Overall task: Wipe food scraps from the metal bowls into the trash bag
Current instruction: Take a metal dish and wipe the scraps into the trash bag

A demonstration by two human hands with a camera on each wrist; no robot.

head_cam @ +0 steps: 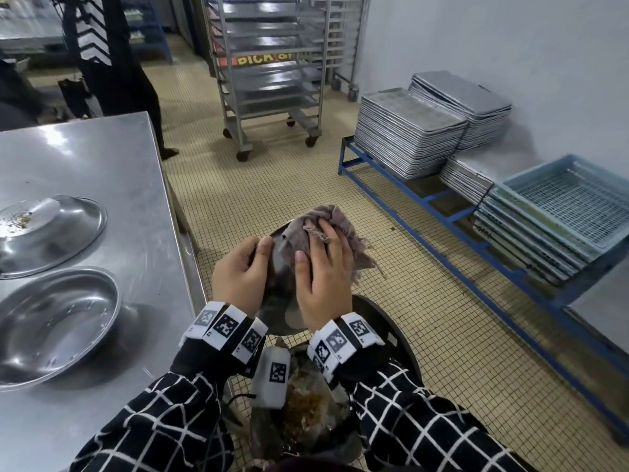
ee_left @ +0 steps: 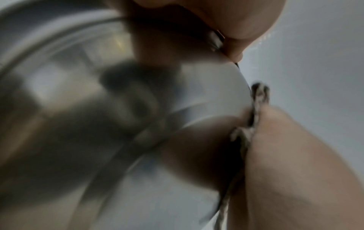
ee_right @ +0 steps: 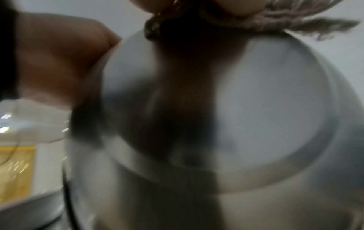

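Observation:
In the head view my left hand [head_cam: 241,277] grips the rim of a metal bowl [head_cam: 277,270], tilted over the trash bag [head_cam: 306,407] in its black bin [head_cam: 384,321]. My right hand [head_cam: 323,270] holds a bunched grey cloth [head_cam: 326,223] against the bowl's inside. The left wrist view shows the bowl's underside [ee_left: 98,109] and a cloth strand [ee_left: 258,96]. The right wrist view shows the bowl's inside [ee_right: 265,109] with the cloth [ee_right: 295,20] at its top edge. Two more bowls lie on the steel table, one with scraps [head_cam: 44,229] and one nearer [head_cam: 58,321].
The steel table [head_cam: 102,165] is on my left. Stacked metal trays [head_cam: 408,131] and blue crates [head_cam: 561,206] sit on a low blue rack along the right wall. A wheeled tray trolley [head_cam: 272,80] and a standing person [head_cam: 115,63] are farther back.

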